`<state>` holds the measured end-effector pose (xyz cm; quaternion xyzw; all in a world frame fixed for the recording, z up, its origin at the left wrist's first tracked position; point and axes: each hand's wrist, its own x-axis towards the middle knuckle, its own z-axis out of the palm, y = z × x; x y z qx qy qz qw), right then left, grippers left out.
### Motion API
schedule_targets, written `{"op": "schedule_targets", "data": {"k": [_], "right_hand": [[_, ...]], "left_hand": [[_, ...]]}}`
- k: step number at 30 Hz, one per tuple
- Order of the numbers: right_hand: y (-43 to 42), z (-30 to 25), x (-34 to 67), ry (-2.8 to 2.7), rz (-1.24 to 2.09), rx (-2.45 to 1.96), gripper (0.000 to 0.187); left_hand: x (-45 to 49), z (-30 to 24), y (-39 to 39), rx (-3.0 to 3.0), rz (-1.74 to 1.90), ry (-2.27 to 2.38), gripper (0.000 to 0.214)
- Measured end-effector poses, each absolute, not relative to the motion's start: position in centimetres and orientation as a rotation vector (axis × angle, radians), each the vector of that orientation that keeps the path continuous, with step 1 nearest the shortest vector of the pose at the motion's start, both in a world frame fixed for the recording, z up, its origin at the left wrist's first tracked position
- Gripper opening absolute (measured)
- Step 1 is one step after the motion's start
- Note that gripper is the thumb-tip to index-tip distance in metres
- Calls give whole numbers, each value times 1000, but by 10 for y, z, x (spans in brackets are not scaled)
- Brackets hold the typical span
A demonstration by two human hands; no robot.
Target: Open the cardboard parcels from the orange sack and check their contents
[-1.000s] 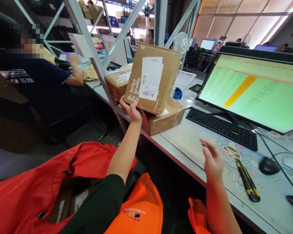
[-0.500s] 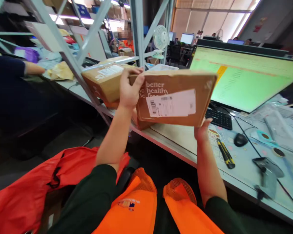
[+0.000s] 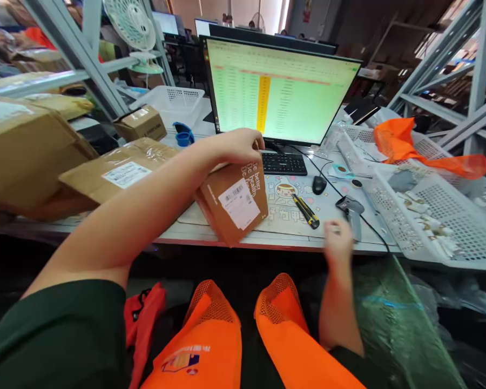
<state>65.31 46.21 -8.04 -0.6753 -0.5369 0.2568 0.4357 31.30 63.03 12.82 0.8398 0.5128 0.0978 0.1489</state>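
Observation:
My left hand (image 3: 241, 147) is closed over the top edge of a brown cardboard parcel (image 3: 235, 202) with a white barcode label. The parcel stands tilted on the front edge of the desk (image 3: 275, 237). My right hand (image 3: 337, 240) hovers at the desk's front edge, just below a grey barcode scanner (image 3: 350, 208). That hand is blurred by motion, so its fingers do not show clearly. A yellow and black utility knife (image 3: 306, 211) lies between the parcel and the scanner.
A monitor (image 3: 279, 92) with a green spreadsheet, a keyboard (image 3: 284, 163) and a mouse (image 3: 318, 185) stand behind. More parcels (image 3: 113, 173) are stacked at the left. At the right are white baskets (image 3: 437, 227) and an orange bag (image 3: 400, 140). A green plastic bag (image 3: 392, 319) hangs below the desk.
My view has swung to the right. My right hand let go of the parcel and dropped toward the scanner. My left hand alone brought the parcel down onto the desk edge.

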Motion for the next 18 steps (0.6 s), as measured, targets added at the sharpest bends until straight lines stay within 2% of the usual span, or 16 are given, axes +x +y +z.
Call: {"op": "schedule_targets", "data": {"k": [2, 4, 6, 8, 10, 14, 16, 18], "right_hand": [[466, -85, 699, -1126, 346, -2039, 66], [481, -91, 739, -1017, 260, -2315, 76], [502, -95, 767, -1018, 370, -2381, 64], [519, -96, 783, -1005, 440, -2324, 42], [522, -95, 787, -968, 449, -2274, 34], [485, -97, 755, -919, 696, -1771, 41], [457, -96, 721, -872, 821, -1443, 43], [432, -90, 679, -921, 917, -1319, 41]], "left_hand": [[307, 132, 613, 2443, 248, 1392, 64], [299, 130, 596, 2486, 265, 1280, 71], [287, 122, 579, 2502, 392, 1172, 72], [268, 109, 559, 2479, 582, 1088, 68], [243, 92, 536, 2469, 730, 1012, 63], [207, 47, 502, 2554, 952, 1051, 60], [210, 23, 497, 2571, 1210, 1108, 56], [224, 4, 498, 2546, 1455, 1129, 57]]}}
